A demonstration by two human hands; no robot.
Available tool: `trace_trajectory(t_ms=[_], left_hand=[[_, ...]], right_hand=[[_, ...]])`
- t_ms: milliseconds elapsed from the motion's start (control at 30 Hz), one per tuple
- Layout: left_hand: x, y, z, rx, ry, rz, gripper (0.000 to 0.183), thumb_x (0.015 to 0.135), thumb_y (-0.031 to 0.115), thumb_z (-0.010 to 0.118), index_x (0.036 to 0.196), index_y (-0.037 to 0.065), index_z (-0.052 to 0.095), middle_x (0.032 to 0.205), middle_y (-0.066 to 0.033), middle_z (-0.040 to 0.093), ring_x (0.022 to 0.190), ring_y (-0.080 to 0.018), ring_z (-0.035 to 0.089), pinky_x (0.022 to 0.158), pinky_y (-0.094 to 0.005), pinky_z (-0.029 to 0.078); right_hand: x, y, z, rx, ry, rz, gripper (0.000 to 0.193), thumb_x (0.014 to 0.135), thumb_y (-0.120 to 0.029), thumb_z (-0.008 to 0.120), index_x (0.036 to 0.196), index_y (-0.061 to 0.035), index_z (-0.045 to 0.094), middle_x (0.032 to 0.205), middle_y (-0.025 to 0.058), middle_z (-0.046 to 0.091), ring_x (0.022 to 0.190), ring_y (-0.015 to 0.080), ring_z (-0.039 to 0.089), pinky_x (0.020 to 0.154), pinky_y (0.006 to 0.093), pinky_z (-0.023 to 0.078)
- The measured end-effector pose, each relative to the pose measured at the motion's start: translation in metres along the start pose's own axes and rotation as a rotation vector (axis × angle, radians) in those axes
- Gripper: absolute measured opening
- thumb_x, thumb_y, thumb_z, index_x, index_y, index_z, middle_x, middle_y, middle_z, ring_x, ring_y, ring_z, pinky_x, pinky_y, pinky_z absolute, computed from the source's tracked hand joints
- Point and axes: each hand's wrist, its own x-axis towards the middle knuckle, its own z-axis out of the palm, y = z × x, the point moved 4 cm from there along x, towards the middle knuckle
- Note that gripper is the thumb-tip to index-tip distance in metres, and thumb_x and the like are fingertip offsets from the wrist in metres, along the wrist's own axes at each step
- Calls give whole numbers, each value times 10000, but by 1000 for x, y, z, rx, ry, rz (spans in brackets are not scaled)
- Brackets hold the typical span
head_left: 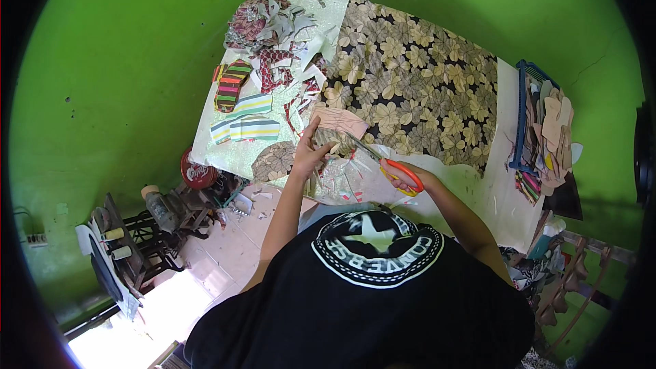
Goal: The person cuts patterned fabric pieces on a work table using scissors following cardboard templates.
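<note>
Near the middle of the frame, a pair of scissors (383, 160) with orange and yellow handles lies slantwise, its long axis running from lower right to upper left. The blade tips point up and left, at the lower right edge of a pink piece (342, 121); whether the blades are parted is too small to tell. The right hand (415, 176) has its fingers curled closed around the handles.

The pink piece sits just left of the frame's centre, its long axis mostly crosswise and sloping slightly down to the right, the broader end toward the right. The left hand (307, 157) reaches up from below with thumb and forefinger spread well apart; the forefinger points upward at the piece's left end, and I cannot tell whether it presses on it.

Dark floral fabric (424, 89) covers the table's (509, 198) upper middle. Striped pieces (254, 128) lie left of the left hand, a heap of scraps (256, 24) stands at upper left, and a blue basket (521, 116) at the right edge holds flat cut pieces (552, 126).
</note>
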Motion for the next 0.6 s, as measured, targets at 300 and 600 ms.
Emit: trace_trajectory(t_ms=[300, 600], left_hand=[[1, -5, -2, 9, -28, -3, 699, 712, -91, 581, 1309, 13, 231, 1357, -112, 229, 666, -41, 553, 517, -146, 447], [-1, -1, 1, 46, -23, -21, 696, 714, -94, 575, 1309, 13, 230, 1359, -112, 229, 692, -43, 557, 509, -146, 448]], right_hand=[[4, 9, -7, -67, 7, 0, 605, 730, -707, 336, 617, -113, 350, 492, -35, 324, 373, 52, 279, 339, 191, 246], [5, -7, 0, 72, -115, -17, 573, 761, -687, 289, 689, -122, 354, 505, -55, 322, 360, 9, 282, 317, 148, 261]])
